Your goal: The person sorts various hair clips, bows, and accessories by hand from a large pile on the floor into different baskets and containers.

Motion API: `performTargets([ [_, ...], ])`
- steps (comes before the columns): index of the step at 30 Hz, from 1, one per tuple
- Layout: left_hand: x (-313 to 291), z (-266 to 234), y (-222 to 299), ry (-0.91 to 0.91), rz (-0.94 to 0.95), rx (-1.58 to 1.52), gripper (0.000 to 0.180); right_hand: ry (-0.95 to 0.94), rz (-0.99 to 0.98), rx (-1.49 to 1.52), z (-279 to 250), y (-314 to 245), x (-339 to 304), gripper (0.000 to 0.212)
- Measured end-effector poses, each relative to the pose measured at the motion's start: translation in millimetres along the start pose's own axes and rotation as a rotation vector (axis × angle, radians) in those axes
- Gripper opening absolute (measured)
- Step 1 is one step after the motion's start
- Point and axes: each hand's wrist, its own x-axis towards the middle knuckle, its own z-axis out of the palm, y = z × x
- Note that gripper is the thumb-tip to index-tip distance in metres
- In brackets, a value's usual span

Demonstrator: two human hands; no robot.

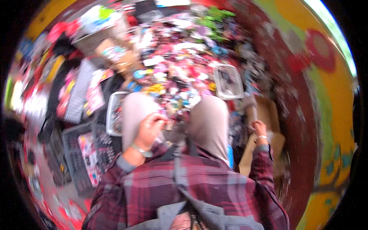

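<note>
My left hand (150, 129) is held over my left knee, its fingers curled together in a pinch. Whatever sits between those fingertips, if anything, is too small and blurred to name. Off to the right, my right hand (260, 129) is closed beside an open cardboard box (267, 111). A pale, blurred strip (251, 110) rises just beyond its fingers; whether the hand grips it is unclear. Between and beyond my knees spreads a large heap of small colourful pieces (180, 73), mostly pink, white and red.
A white basket (110, 115) stands against my left knee. Another white basket (239, 96) with dark items sits beyond my right knee. Grey crates (76, 168) are at the left. A brown carton (126, 65) lies farther off. A painted wall (329, 115) bounds the right side.
</note>
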Motion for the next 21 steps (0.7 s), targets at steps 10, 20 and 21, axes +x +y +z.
performTargets([
  [10,-25,-73,14,0.18,0.34,0.376,0.012,-0.458,-1.025,-0.621,214,-286,-96,0.017],
  [20,-38,-140,-86,0.322,-0.287,0.062,0.017,-0.732,-1.219,-1.361,275,-246,-106,0.021],
  [21,-39,-143,-89,0.326,-0.294,0.035,0.017,-0.814,-0.956,-1.418,280,-253,-111,0.027],
])
